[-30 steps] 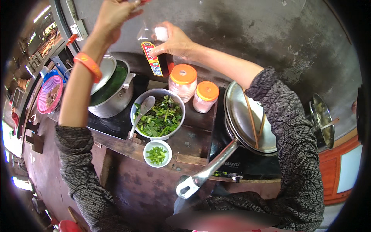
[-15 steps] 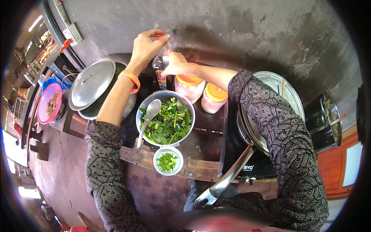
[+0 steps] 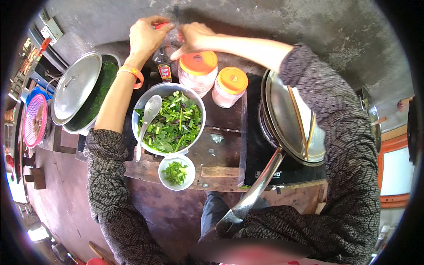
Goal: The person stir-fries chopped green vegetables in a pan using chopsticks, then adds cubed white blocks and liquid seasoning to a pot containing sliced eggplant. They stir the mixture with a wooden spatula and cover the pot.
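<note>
A dark sauce bottle point(image 3: 164, 70) with a red and yellow label stands by the wall, behind a bowl of chopped greens point(image 3: 170, 123). My left hand point(image 3: 145, 37), an orange band on its wrist, is closed with its fingertips on the red cap point(image 3: 161, 25) at the bottle's top. My right hand point(image 3: 195, 39) is beside the bottle's neck, above an orange-lidded jar point(image 3: 198, 73); motion smears its fingers, so I cannot tell whether it grips the bottle. A spoon point(image 3: 150, 117) rests in the bowl. In front sits a small white bowl point(image 3: 187, 180) of chopped green stalks.
A second orange-lidded jar point(image 3: 230, 87) stands to the right. Further right, a long-handled pan point(image 3: 282, 132) with chopsticks across it sits on a black cooktop point(image 3: 265, 174). At left are a partly lidded pot point(image 3: 79, 88) and a pink basket point(image 3: 33, 126).
The view has shifted, so the table's things sit further left and more of the pan shows. My right hand has risen from the bottle's side toward its neck; my left stays at the cap.
</note>
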`<action>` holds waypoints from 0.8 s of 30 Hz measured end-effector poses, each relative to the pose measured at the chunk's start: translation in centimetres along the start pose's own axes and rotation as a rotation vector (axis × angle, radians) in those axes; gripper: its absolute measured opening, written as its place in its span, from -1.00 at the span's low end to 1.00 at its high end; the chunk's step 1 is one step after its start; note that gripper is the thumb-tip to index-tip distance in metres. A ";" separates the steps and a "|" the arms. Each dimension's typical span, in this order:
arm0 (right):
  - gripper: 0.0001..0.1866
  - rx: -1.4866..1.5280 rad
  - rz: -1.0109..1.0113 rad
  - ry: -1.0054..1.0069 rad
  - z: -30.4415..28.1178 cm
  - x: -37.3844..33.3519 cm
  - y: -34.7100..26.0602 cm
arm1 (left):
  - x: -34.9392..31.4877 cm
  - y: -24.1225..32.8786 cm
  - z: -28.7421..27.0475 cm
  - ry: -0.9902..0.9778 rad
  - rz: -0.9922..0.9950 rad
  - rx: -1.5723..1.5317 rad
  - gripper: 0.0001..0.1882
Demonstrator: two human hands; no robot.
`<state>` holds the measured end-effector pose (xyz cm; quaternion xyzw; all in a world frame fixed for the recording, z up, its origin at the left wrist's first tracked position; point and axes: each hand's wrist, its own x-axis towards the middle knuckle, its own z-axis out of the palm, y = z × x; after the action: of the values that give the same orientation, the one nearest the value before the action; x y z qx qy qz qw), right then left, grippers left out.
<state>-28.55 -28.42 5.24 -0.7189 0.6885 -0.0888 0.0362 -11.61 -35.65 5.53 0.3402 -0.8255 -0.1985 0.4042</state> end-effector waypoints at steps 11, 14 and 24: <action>0.34 -0.462 -0.064 -0.735 1.9 -8.8 3.3 | -0.8 -1.4 0.1 0.137 0.158 0.036 -0.70; 0.34 -0.454 -0.014 -0.742 3.2 -8.7 4.3 | -0.7 -1.1 0.3 0.155 0.129 0.089 -0.73; 0.24 -0.402 0.006 -0.667 3.2 -9.2 4.9 | -1.3 -0.5 0.5 0.163 0.114 0.081 -0.72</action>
<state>-33.16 -19.72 0.49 -0.6991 0.6445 0.2867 0.1169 -11.20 -34.99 4.27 0.3235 -0.8152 -0.1133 0.4668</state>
